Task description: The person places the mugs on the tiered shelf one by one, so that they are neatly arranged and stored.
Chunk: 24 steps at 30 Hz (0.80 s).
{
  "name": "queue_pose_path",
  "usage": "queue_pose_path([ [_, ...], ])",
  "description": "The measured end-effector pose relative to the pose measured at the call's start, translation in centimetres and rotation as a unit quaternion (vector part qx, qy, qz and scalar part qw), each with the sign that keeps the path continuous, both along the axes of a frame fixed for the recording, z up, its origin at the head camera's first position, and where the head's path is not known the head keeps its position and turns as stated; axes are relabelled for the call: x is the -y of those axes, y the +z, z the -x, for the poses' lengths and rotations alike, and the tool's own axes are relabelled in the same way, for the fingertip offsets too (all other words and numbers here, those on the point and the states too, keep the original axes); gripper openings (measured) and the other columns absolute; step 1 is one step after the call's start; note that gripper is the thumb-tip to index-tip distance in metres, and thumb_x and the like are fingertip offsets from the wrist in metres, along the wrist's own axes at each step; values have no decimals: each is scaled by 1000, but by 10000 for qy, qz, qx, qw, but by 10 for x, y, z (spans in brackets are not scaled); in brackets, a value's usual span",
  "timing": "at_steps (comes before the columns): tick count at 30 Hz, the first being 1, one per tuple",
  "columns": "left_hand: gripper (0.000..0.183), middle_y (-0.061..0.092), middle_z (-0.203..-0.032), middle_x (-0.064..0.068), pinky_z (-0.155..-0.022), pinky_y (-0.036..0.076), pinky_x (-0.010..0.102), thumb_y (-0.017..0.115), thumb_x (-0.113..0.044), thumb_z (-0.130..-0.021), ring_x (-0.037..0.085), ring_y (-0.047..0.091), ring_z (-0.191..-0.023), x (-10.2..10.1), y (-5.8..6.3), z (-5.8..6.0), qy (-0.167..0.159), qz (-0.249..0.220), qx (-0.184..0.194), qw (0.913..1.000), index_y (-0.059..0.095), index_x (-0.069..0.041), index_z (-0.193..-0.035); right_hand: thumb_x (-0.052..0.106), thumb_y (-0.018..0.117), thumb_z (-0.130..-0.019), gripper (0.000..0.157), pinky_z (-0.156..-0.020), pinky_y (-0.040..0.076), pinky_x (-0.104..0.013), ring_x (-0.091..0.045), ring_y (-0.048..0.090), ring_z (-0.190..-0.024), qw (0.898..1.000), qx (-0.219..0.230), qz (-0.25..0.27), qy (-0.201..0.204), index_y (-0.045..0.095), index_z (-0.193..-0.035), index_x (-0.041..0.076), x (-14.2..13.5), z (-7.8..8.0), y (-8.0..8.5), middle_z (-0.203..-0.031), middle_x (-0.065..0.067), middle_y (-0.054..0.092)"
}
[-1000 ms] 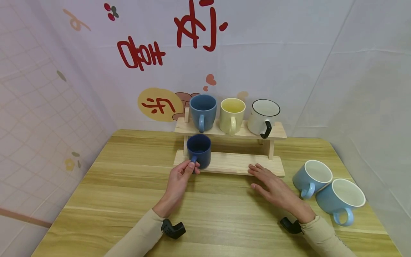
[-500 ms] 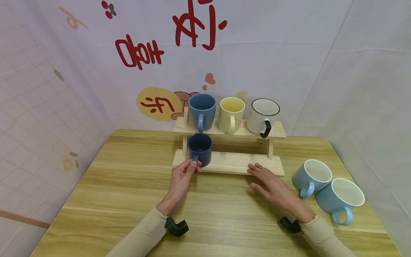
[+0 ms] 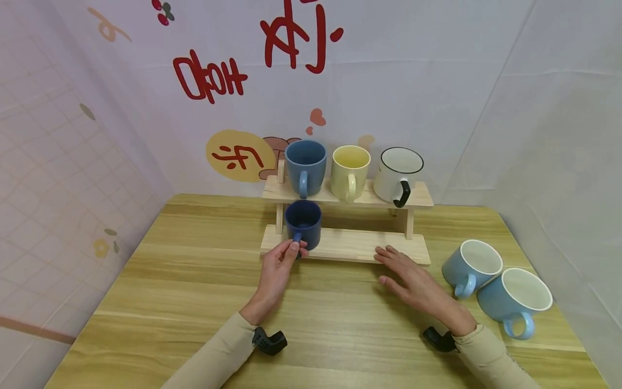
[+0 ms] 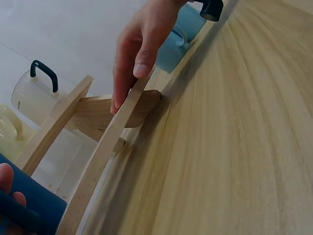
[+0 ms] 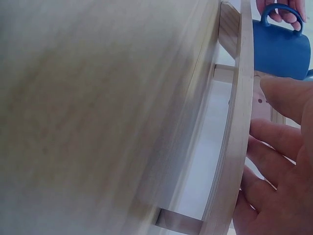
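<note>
The fingers (image 3: 303, 252) of the left hand (image 3: 276, 273) pinch the handle of the dark blue mug (image 3: 305, 224), with the thumb pressed against it. The mug stands upright at the left end of the lower board (image 3: 359, 246) of a wooden rack with 2 levels, its handle pointing toward the person. The right hand (image 3: 414, 283) lies with its fingers extended and the thumb held apart; its fingertips touch the front edge of the lower board near the right end, well apart from the dark blue mug.

On the upper board (image 3: 275, 190), 3 mugs stand upright in a row: a medium blue mug (image 3: 306, 167) on the left, a yellow mug (image 3: 349, 174) in the middle, and a white mug (image 3: 394, 181) with a black rim and black handle on the right. The medium blue mug is above and slightly behind the dark blue mug.

To the right of the rack, 2 light blue mugs (image 3: 459, 268) with white insides stand just beside each other on the wood-grained tabletop (image 3: 350, 324). Both of the person's sleeves (image 3: 216, 348) are beige, and a black device (image 3: 269, 342) sits at each wrist. Behind the rack is a pale wall covering (image 3: 413, 97) with red lettering.
</note>
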<state>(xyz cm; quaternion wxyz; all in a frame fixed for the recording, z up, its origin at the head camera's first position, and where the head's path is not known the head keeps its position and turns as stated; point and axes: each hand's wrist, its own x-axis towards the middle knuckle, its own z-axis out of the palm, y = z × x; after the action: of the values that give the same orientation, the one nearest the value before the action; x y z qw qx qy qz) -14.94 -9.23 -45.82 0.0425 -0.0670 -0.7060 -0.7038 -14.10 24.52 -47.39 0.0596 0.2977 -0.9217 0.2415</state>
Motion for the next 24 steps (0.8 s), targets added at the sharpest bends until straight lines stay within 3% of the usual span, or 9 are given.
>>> queue_pose_path([
  [10, 31, 73, -112, 19, -101, 48, 26, 56, -23, -109, 28, 65, -114, 8, -2, 2, -68, 201, -30, 9998, 67, 3, -123, 23, 69, -102, 51, -115, 32, -61, -40, 37, -149, 9999, 143, 3, 9, 57, -148, 5, 0, 2, 1, -158, -12, 47],
  [14, 29, 72, -119, 15, -102, 50, 32, 59, -21, -108, 27, 66, -117, 18, -2, -1, 48, 673, -221, 9975, 67, -1, -127, 23, 69, -102, 51, -115, 32, -62, -40, 36, -149, 9998, 210, 17, 13, 56, -148, 4, 0, 2, 2, -159, -12, 47],
  [19, 28, 73, -119, 8, -108, 46, 51, 61, -21, -107, 25, 65, -118, 34, -3, -2, 173, 1415, -841, 9862, 69, -6, -128, 23, 69, -102, 51, -115, 32, -62, -40, 36, -149, 9997, 227, 7, -6, 56, -148, 5, 0, 1, 1, -159, -12, 47],
  [24, 28, 72, -121, 7, -105, 45, 57, 62, -19, -106, 29, 64, -119, 50, -2, 0, 223, 2168, -1342, 9667, 69, -4, -128, 22, 69, -102, 50, -115, 32, -61, -40, 37, -149, 9999, 169, -6, 5, 57, -148, 5, 0, 1, 1, -158, -12, 48],
])
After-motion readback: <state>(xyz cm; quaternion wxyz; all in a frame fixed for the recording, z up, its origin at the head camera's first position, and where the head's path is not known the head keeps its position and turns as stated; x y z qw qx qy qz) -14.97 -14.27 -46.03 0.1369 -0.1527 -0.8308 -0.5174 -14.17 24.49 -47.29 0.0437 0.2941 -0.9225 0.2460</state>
